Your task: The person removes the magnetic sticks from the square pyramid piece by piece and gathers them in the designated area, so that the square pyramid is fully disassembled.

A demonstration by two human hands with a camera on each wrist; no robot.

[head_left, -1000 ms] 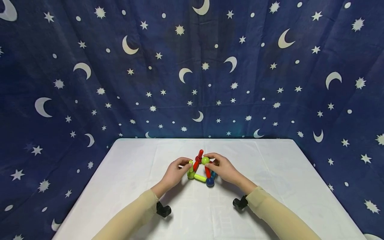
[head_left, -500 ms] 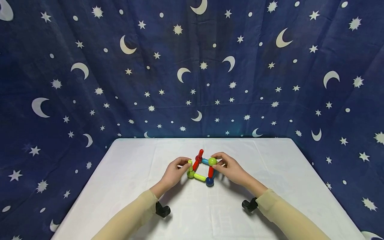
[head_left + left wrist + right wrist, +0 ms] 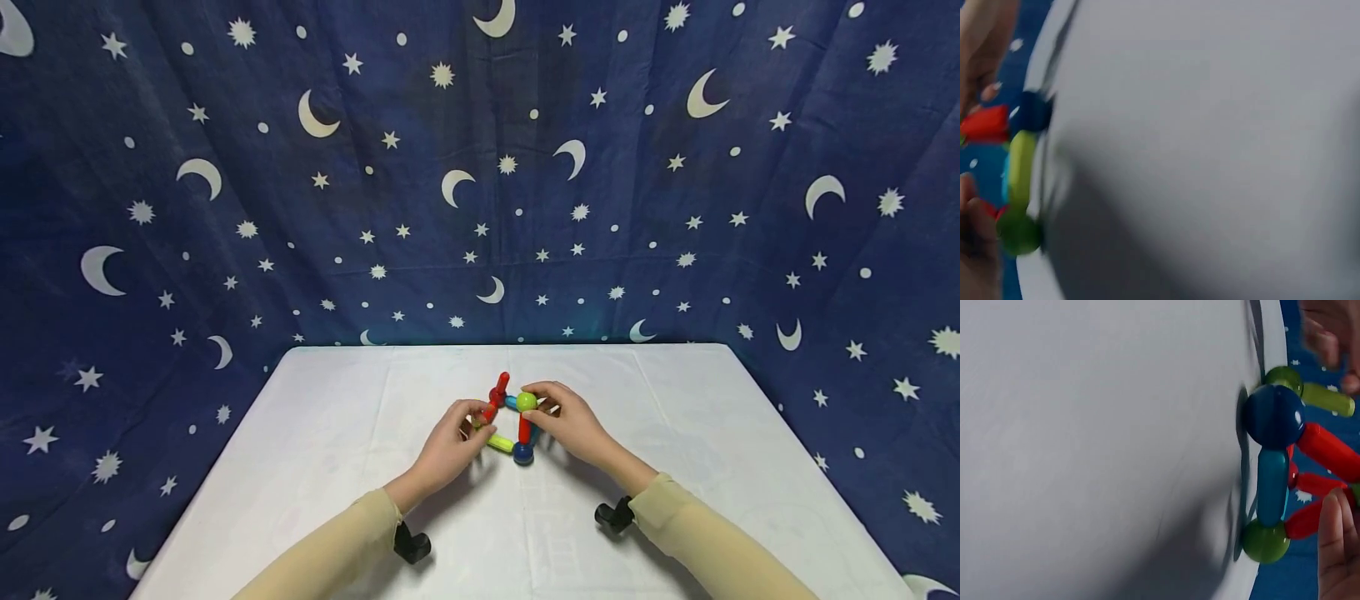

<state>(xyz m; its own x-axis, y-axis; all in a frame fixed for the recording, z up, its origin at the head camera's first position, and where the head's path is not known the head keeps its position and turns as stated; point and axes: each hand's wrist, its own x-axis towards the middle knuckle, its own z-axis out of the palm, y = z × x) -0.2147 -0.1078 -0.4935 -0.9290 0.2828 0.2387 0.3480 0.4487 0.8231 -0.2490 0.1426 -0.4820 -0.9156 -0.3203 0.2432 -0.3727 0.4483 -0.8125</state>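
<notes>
Upper green ball (image 3: 527, 401): I log it pinched in the right hand (image 3: 567, 419), a red rod (image 3: 524, 429) sloping down beneath that grip, the left hand (image 3: 447, 446) farther left, thumb and fingers apart.

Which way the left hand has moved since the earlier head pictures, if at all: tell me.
Yes: in the head view, the left hand has shifted rightward and slightly down the picture, judged against the far-left corner of the table.
</notes>
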